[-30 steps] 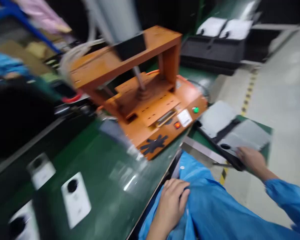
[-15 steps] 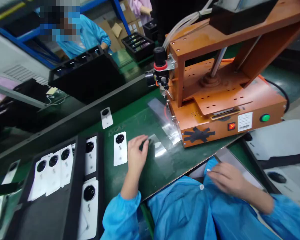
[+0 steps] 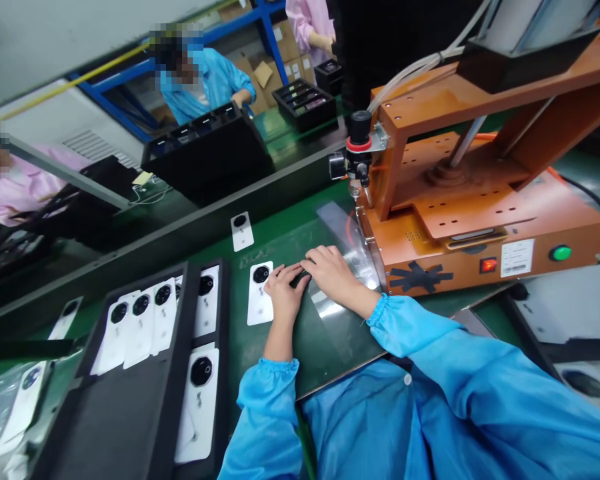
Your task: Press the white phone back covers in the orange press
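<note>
My left hand [image 3: 286, 293] is over the green table with its thumb and fingers bent together. My right hand [image 3: 334, 275] meets it at the fingertips, its fingers pressed together. Whatever is between the fingertips is hidden or too small to make out. Just left of my left hand lies a white phone back cover [image 3: 260, 303] with a round black camera area, partly behind the fingers. Another white phone back cover [image 3: 243, 233] lies farther back. Under and beside my right hand, a glossy clear sheet [image 3: 347, 327] seems to lie on the table.
An orange press machine [image 3: 430, 253] stands at the right, with a lit red switch and a green button. At the left, a black tray [image 3: 223, 373] holds several white phone back covers. Trays [image 3: 575, 350] sit at the lower right. Co-workers [image 3: 205, 83] are across the bench.
My right hand has moved from near my lap up and left to the fingertips of my left hand. My left hand stays near the same cover. The camera view has shifted.
</note>
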`<move>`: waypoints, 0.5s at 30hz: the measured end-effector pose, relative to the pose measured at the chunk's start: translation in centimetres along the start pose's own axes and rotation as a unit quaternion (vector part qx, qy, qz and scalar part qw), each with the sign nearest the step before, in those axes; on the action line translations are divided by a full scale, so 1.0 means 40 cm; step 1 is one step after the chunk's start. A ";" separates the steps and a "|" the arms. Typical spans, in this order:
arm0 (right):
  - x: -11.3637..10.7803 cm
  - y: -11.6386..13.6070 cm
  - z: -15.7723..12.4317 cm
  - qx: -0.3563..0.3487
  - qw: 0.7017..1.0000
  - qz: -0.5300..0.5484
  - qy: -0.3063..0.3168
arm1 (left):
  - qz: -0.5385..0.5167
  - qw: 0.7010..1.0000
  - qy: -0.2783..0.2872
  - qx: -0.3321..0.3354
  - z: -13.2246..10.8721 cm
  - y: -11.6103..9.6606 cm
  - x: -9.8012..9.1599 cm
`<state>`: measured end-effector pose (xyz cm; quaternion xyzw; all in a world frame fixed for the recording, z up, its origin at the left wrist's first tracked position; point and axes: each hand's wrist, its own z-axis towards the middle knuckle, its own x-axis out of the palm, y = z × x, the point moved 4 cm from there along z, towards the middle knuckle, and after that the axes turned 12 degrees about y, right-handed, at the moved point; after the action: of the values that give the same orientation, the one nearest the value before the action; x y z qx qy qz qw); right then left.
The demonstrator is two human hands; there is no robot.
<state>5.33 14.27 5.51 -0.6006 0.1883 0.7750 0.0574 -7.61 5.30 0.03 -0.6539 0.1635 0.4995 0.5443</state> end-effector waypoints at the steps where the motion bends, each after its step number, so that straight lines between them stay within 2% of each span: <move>1: 0.010 -0.002 0.002 -0.006 1.000 -0.004 0.006 | -0.001 1.000 0.000 0.000 0.002 0.001 0.000; 9: 0.044 -0.004 -0.003 -0.029 0.999 -0.038 0.019 | 0.023 1.000 0.014 -0.010 -0.002 -0.006 0.001; 12: 0.032 0.002 -0.009 -0.022 0.998 -0.048 0.015 | 0.050 0.998 0.046 0.005 -0.013 -0.025 -0.003; 15: -0.007 0.022 -0.059 -0.014 0.999 -0.045 -0.021 | 0.076 0.994 0.075 0.021 -0.025 -0.042 -0.008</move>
<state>7.28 12.66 5.49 -0.5930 0.1485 0.7865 0.0877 -5.99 4.91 1.12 -0.6636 0.2639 0.4849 0.5048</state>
